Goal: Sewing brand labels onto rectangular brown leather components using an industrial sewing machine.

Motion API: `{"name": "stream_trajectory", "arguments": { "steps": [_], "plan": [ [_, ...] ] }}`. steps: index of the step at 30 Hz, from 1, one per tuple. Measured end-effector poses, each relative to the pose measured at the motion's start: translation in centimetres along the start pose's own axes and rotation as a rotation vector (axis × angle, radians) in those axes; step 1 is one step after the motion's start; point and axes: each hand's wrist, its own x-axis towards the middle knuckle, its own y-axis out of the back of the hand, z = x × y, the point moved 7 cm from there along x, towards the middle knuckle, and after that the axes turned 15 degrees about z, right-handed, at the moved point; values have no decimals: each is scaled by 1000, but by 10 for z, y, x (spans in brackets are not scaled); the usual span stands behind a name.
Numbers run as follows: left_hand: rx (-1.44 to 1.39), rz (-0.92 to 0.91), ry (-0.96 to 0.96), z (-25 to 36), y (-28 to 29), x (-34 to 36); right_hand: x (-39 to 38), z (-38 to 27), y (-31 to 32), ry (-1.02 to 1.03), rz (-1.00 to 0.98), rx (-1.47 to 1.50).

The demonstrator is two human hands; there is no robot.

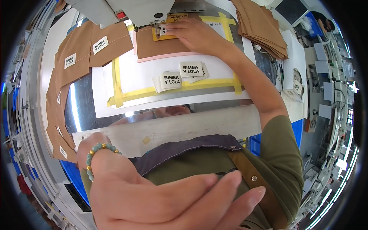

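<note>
At the sewing machine (138,9), my right hand (193,34) reaches to the far side with its fingers held together. Its fingertips press on a white label (163,30), partly covered by them, inside a yellow guide plate (157,36). Under the guide lies a brown fabric panel (153,50) with a pink layer (165,57) along its near edge. Close in front of me, my left hand (165,203) is raised with its fingers stretched out, and I see nothing in it. A bead bracelet (92,153) circles that wrist.
Loose white labels (172,80) lie on the white sheet (153,69), which is framed with yellow tape. Labelled brown panels (76,46), joined by thread, hang over the table's left side. A stack of brown panels (260,27) sits at the far right, near a label roll (297,86).
</note>
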Motion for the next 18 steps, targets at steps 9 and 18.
{"name": "stream_trajectory", "arguments": {
  "steps": [9,18],
  "plan": [
    [331,-359,68,-92,-1,-59,4,11,-2,-158,-45,74],
    [647,-562,497,-217,29,-162,-46,32,73,-113,136,-161]
  ]
}}
